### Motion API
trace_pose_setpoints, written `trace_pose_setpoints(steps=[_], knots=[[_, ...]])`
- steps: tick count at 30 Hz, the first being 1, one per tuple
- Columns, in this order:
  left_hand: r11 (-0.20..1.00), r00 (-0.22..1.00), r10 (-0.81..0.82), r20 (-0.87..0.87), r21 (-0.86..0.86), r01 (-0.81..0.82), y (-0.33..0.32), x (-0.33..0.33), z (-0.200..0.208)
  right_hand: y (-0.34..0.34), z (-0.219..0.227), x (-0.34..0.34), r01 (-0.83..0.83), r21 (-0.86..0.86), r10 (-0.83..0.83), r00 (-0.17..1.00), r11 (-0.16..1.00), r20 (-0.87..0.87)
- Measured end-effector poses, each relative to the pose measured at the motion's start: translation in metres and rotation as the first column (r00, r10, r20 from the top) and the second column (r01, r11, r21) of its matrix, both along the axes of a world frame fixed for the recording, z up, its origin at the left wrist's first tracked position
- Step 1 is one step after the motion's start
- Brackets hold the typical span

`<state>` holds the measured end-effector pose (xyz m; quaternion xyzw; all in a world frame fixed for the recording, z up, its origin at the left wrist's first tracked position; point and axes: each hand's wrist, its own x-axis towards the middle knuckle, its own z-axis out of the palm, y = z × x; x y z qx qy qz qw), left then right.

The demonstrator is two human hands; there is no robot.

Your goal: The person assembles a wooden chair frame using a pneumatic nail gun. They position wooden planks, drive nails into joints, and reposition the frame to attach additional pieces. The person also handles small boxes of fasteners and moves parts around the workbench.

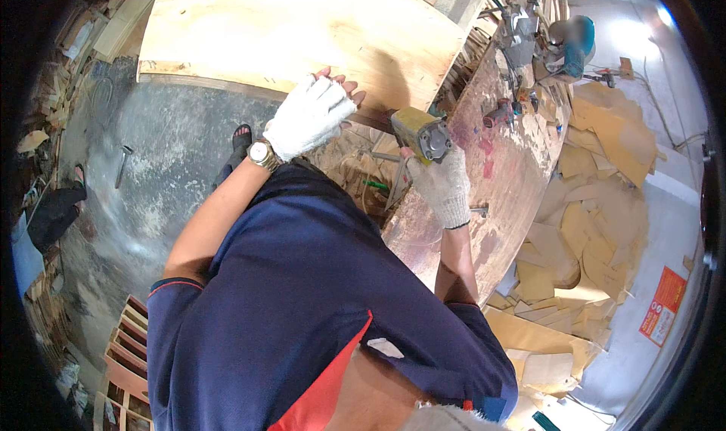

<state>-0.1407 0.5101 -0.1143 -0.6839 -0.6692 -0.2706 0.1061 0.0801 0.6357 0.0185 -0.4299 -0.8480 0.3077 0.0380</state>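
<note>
My left hand [314,115], in a white fingerless glove with a watch on the wrist, is at the near edge of a large plywood sheet [257,23]. Its fingers are stretched out and hold nothing. To the right, my gloved right hand [442,181] is closed round a nail gun [418,134] with a yellow body and a dark grey end cap. The nail gun is beside the sheet's near right corner; its nose is hidden from view.
A worn wooden bench [484,170] runs along my right, with clamps and power tools at its far end. Cut yellowish sheets [597,227] are heaped beyond it. A hammer [122,166] is on the grey floor; another person's leg [57,212] shows at far left.
</note>
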Motion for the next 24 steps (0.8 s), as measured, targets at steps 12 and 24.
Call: trace_pose_setpoints(steps=[12,24], knots=[[0.407,0.512,0.816,0.268,0.362,-0.838,-0.103,-0.196,0.030,-0.034,0.000,-0.051,-0.080,-0.005,0.079,0.996,0.997,-0.047],[0.605,0.398,0.746,0.534,-0.292,-0.741,-0.111,-0.211,0.017,-0.074,0.005,-0.110,-0.045,-0.032,0.045,0.999,0.998,0.019]])
